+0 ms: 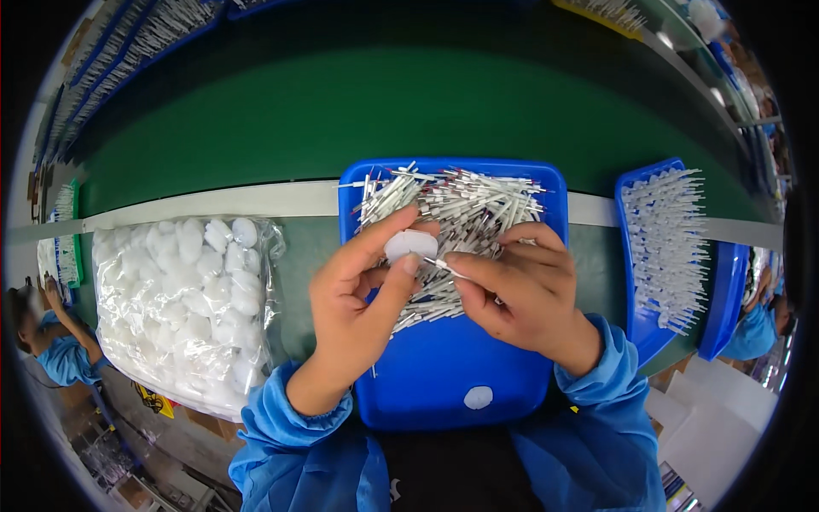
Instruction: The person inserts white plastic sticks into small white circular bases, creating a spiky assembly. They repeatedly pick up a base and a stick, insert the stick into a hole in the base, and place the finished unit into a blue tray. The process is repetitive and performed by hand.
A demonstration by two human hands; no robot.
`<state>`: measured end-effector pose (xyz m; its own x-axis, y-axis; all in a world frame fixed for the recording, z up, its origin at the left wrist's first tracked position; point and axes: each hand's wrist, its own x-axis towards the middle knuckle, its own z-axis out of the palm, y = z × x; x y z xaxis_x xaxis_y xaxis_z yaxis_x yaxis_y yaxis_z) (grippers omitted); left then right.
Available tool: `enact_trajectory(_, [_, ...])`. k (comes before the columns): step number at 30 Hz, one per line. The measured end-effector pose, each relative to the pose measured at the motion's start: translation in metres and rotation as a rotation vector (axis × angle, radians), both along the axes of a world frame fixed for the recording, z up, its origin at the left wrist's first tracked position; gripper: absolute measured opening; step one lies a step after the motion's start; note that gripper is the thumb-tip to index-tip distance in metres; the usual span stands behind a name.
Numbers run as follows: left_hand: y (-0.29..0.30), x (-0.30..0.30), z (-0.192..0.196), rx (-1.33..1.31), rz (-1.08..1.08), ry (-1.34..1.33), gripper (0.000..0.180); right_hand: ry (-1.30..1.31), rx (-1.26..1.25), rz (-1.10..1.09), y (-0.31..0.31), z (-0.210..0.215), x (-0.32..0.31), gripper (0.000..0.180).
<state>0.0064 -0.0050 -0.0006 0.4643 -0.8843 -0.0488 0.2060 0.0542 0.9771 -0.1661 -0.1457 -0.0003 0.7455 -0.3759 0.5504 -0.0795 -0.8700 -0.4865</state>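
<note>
My left hand (351, 299) pinches a flat, white oval pad (409, 245) between thumb and fingers. Close against its lower right edge is the tip of a thin white stick (438, 264), which the thumb and fingertips of my right hand (536, 288) grip. Whether the tip touches the pad I cannot tell. Both hands are over a blue tray (444, 363), whose far half holds a heap of similar thin sticks (482, 200), some with reddish or dark ends. Another white pad (479, 397) lies alone near the tray's front edge.
To the left lies a clear plastic bag (183, 307) full of white pads. On the right stands a blue bin (631, 256) with rows of white-topped sticks. More filled trays (136, 64) line the far left of the green table (409, 94). Co-workers in blue sit at both sides.
</note>
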Motion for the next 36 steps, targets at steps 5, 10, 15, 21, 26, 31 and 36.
enact_trajectory(5, [0.001, -0.002, -0.001, -0.019, 0.005, -0.037, 0.048, -0.002, -0.082, -0.004, 0.004, 0.004, -0.004, 0.041])
enact_trajectory(10, [0.001, -0.006, 0.000, -0.129, -0.074, -0.031, 0.044, 0.015, 0.002, 0.011, 0.006, 0.002, -0.003, 0.043])
enact_trajectory(15, [0.007, -0.004, 0.000, -0.105, -0.092, 0.076, 0.039, -0.062, 0.063, 0.048, 0.004, -0.003, 0.002, 0.038])
enact_trajectory(21, [0.009, -0.010, 0.003, 0.029, -0.033, -0.179, 0.031, 0.013, -0.022, 0.009, 0.008, 0.002, -0.001, 0.032])
enact_trajectory(26, [0.013, -0.008, 0.001, -0.089, -0.076, 0.046, 0.035, -0.055, -0.081, -0.009, 0.007, 0.005, -0.001, 0.027])
enact_trajectory(31, [0.012, -0.002, 0.004, -0.093, -0.042, 0.036, 0.042, -0.100, 0.044, -0.021, 0.004, 0.012, -0.003, 0.029])
enact_trajectory(36, [0.010, -0.007, -0.001, -0.132, -0.010, -0.111, 0.045, -0.041, 0.134, 0.021, 0.005, 0.011, -0.006, 0.028])
